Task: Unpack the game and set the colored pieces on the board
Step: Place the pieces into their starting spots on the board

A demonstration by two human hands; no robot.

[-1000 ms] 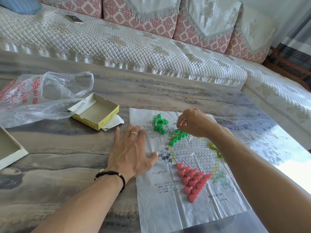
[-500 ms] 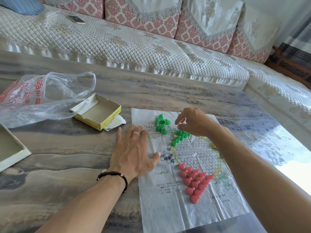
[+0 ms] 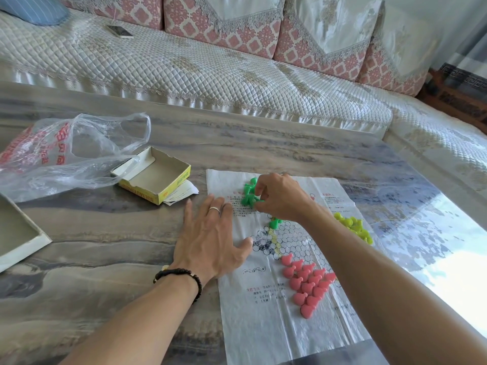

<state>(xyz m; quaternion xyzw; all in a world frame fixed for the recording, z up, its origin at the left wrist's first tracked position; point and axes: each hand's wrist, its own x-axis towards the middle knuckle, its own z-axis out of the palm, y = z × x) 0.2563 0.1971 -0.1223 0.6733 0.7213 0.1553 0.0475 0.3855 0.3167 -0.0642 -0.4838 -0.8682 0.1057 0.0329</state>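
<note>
Head view, looking down at the bench (image 3: 263, 143). My left hand (image 3: 210, 243) lies flat, fingers straight and spread, pressing the near-left edge of the paper board (image 3: 263, 325) so it stays put; nothing is held in that grip. My right hand (image 3: 279, 197) is over the loose green pieces (image 3: 249, 194) at the board's far-left corner, fingers curled into the pile, pinching one of them by the look of it.

Progress, as I judge it: the pink pieces (image 3: 307, 284) sit packed in a neat triangle on the near point of the star, so that colour seems done. A few placed green pieces (image 3: 275, 223) show just past my wrist, the rest hidden under my hand. The yellow-green pieces (image 3: 354, 227) lie to the right, and whether they are seated I cannot tell. Green is underway; the loose heap remains.

Off the board: the open yellow box (image 3: 155, 176) with a folded paper slip (image 3: 181, 193) beside it, a clear plastic bag (image 3: 66, 154) touching the box, and a white tray (image 3: 18, 233) at the left edge. The bench is glossy, streaked stone, glare on the right. Behind it, a quilted sofa (image 3: 197, 67) with a phone (image 3: 120, 31) lying on the seat.
</note>
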